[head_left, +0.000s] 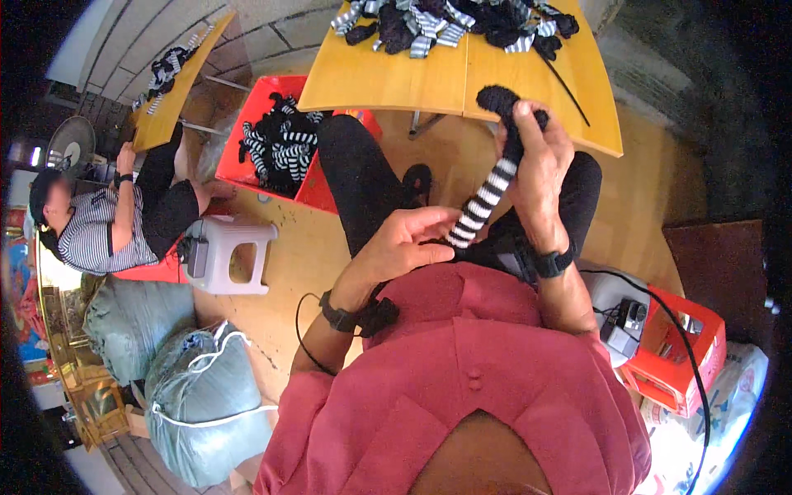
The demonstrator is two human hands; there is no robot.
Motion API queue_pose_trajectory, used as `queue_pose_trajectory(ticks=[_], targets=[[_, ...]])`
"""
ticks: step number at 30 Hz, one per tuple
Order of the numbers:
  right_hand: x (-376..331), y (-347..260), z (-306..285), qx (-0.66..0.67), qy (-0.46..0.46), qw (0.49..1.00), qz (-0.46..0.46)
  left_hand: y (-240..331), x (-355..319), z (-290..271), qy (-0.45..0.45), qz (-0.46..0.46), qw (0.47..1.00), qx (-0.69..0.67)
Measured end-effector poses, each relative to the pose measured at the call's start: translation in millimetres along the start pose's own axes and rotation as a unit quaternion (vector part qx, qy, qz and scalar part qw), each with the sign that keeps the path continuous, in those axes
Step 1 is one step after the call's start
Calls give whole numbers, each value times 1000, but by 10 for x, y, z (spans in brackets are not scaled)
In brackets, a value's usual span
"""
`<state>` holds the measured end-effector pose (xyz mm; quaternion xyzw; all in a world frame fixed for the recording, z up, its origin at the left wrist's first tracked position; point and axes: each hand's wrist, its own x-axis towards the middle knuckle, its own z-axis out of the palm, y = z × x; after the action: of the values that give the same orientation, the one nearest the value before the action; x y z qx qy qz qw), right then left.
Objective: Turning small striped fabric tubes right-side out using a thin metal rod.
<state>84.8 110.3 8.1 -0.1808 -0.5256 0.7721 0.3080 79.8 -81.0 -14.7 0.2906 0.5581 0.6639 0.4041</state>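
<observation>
A sock-like knit tube (487,200), striped black and white with a solid black end, slants upward in front of my lap. My right hand (540,153) grips it near the black end, which bends over to the left above my fingers. At its lower striped end, my left hand (412,243) has the edge between thumb and fingers. Both wrists wear dark bands.
A yellow table (388,78) ahead carries a heap of similar striped knits (429,25). More lie in a red crate (280,188) at front left. Another person (99,219) sits at the left near a grey stool (227,256). Stuffed sacks (206,412) stand at lower left.
</observation>
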Motion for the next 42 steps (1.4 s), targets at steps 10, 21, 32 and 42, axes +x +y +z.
queue_pose_trajectory(ticks=[10,21,32,42], targets=[[-379,-79,32,-11,-109,994,5,354,373,8,202,162,958,-122],[-380,-92,-74,2,-145,988,55,436,402,39,297,196,927,-121],[-449,-188,-142,67,-197,977,52,357,394,69,260,159,940,-153],[-421,-80,-274,-56,-95,992,-58,338,381,155,277,186,938,-96]])
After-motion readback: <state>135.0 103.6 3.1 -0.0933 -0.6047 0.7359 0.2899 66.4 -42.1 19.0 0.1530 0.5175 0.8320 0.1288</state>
